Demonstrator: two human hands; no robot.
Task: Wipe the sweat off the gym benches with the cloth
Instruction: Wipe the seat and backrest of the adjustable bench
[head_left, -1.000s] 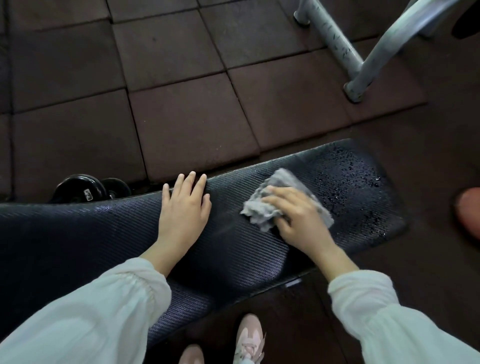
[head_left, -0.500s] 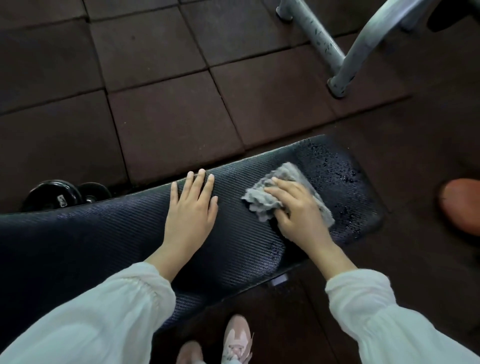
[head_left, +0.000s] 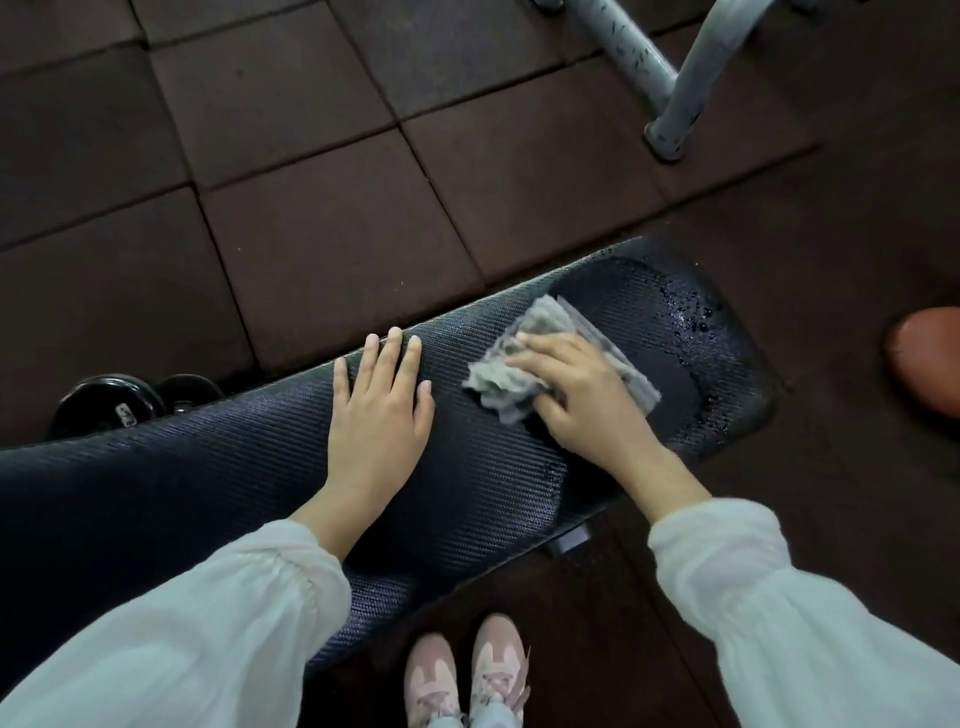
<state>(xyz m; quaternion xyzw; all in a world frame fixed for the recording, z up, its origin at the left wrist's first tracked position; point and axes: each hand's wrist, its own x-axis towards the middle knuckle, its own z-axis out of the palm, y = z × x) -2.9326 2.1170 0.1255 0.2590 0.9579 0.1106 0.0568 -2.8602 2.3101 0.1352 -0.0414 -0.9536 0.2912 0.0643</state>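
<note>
Right hand (head_left: 582, 395) presses the bunched cloth (head_left: 524, 364) at centre-right; left hand (head_left: 379, 410) lies flat, empty; recommend firm overlapping passes toward bench (head_left: 208, 467) droplets (head_left: 691, 317) at right.

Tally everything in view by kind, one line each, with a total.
Bench: 1
Cloth: 1
Hands: 2, left hand and right hand
Dumbbell: 1
Metal frame legs: 2
Pink shoes: 2
Orange round object, cut off at the right edge: 1
Total: 10
</note>
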